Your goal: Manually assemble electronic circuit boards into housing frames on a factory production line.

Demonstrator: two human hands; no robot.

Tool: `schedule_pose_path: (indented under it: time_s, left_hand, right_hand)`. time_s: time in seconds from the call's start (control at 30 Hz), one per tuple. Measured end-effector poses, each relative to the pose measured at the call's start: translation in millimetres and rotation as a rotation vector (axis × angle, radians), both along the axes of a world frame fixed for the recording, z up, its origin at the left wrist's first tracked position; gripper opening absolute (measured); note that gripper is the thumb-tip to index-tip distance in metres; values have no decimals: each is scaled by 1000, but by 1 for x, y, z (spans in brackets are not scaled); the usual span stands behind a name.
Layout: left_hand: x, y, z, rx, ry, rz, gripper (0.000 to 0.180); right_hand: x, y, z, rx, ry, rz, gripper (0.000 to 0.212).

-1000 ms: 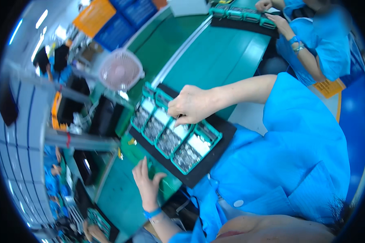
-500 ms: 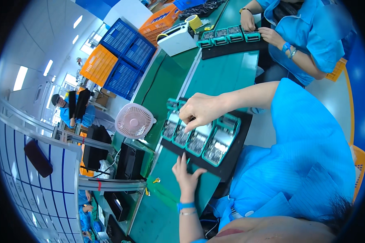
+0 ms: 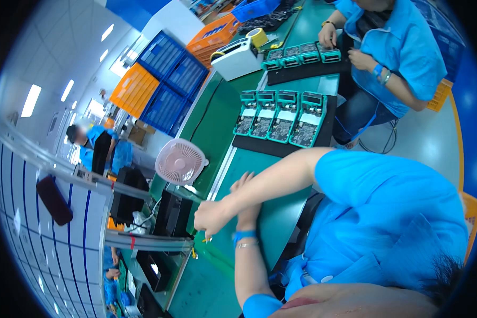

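Note:
My right hand [image 3: 213, 218] is at the table's left side, fingers curled down at a small yellow piece [image 3: 207, 240]; whether it grips that piece or something else is hidden. A second small yellow piece [image 3: 195, 254] lies just below. My left hand [image 3: 247, 204] is partly covered by my right forearm; its visible fingers stretch out over the green table [image 3: 265, 169], holding nothing I can see. Farther off, several green-framed devices with exposed circuit boards [image 3: 280, 123] lie side by side on a black mat [image 3: 259, 146], apart from both hands.
A pink fan [image 3: 180, 161] stands left of my hands, above a black bin [image 3: 172, 212]. At the far right a co-worker [image 3: 392, 58] sits by another row of green-framed devices [image 3: 302, 55]. Blue crates [image 3: 183, 71], an orange crate [image 3: 134, 90] and a white machine [image 3: 236, 59] stand beyond.
The mat with its row of devices has moved away from me, toward the co-worker. My right hand has left the devices for the yellow pieces, its forearm now crossing over my left hand.

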State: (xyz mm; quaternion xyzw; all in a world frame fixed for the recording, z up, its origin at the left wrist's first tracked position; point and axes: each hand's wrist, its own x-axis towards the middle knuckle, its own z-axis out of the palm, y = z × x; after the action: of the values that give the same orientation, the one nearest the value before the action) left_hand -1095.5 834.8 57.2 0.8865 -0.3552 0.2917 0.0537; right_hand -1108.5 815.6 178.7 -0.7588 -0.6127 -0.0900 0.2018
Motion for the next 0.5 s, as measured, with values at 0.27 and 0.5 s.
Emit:
schedule_pose_path:
  time_s: [0.27,0.5]
  left_hand:
    - [-53,100,-11,-468,347,316,48]
    - [-52,107,-17,-437,304,351,48]
  right_hand:
    - [0,57,-65,207,216,-324,38]
    - [13,54,-76,396,210,-188,43]
